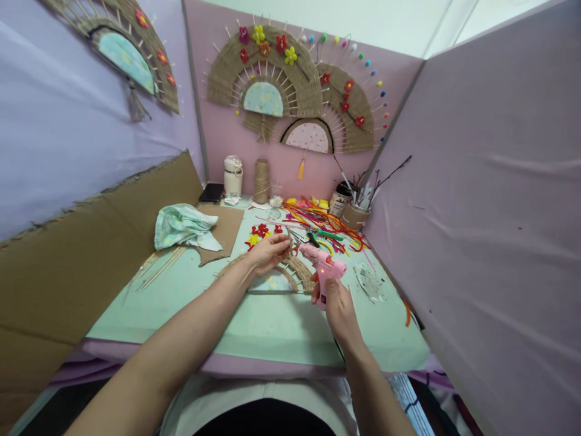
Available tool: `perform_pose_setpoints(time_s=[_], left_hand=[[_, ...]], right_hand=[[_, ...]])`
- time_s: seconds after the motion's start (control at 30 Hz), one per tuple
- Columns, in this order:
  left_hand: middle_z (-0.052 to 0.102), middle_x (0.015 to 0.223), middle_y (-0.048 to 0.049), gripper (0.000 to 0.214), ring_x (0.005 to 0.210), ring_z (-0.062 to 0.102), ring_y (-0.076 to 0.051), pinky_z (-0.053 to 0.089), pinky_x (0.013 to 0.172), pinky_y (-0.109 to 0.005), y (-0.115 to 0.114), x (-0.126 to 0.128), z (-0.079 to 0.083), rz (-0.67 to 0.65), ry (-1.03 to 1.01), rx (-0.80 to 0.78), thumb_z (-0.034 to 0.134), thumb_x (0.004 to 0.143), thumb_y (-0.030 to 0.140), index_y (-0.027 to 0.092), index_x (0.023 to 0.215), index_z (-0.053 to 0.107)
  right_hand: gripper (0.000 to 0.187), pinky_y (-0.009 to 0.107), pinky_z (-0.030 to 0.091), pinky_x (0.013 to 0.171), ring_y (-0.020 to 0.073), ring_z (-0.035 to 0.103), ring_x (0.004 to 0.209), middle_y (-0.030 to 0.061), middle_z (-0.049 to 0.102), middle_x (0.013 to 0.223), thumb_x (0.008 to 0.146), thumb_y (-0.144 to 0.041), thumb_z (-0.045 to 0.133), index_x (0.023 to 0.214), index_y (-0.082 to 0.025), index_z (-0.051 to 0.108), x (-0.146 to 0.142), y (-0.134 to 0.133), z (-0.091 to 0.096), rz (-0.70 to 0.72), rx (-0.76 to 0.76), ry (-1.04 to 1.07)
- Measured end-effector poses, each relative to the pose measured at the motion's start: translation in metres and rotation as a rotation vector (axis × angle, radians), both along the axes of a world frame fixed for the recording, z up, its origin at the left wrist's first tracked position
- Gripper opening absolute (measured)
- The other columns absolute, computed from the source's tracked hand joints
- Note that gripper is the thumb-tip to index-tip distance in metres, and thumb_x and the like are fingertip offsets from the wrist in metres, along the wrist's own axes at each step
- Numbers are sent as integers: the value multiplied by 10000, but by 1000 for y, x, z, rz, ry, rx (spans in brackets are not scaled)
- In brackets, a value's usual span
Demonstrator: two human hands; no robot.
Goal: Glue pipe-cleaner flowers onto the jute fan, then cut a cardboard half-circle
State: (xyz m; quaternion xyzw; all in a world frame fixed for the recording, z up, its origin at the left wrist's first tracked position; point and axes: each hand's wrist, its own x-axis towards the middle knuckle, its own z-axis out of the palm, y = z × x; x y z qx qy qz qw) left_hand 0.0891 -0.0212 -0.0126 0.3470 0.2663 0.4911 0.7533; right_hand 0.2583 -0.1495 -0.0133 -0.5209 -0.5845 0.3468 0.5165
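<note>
My right hand (338, 303) is wrapped around the handle of a pink hot glue gun (324, 266), whose small orange light glows. Its nozzle points up and left, close to my left hand (269, 251). The left fingertips pinch a short, thin, twig-like piece (289, 243), too small to make out fully. Below both hands lies a twine-woven fan (302, 272) with a pale floral half-circle at its centre, partly covered by my left hand and wrist. Red and yellow pipe-cleaner flowers (261, 230) sit just behind the left hand.
Pipe cleaners (313, 215), pliers (313, 238) and a twine spool (262, 181) are towards the back. A cup of twigs (356, 213) stands back right. Crumpled green cloth (184, 224), cardboard (229, 227) and thin sticks (161, 266) lie left. Finished fans (272, 66) hang on the wall.
</note>
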Motion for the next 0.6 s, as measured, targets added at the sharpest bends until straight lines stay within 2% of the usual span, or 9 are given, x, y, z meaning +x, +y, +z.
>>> perform_pose_setpoints(time_s=[0.2, 0.6], left_hand=[[629, 648, 4, 241, 569, 578, -65, 482, 589, -184, 1, 0, 1, 21, -15, -13, 834, 612, 121, 118, 747, 635], [633, 677, 5, 301, 608, 578, -58, 460, 623, -179, 1, -1, 0, 5, -20, 15, 873, 551, 157, 102, 743, 648]], right_hand=[[575, 300, 397, 592, 178, 550, 637, 39, 616, 658, 912, -644, 302, 901, -161, 614, 0, 0, -3, 11, -8, -13], [556, 302, 400, 593, 171, 528, 604, 28, 602, 642, 922, -629, 298, 902, -166, 606, 1, -1, -6, 17, -6, -33]])
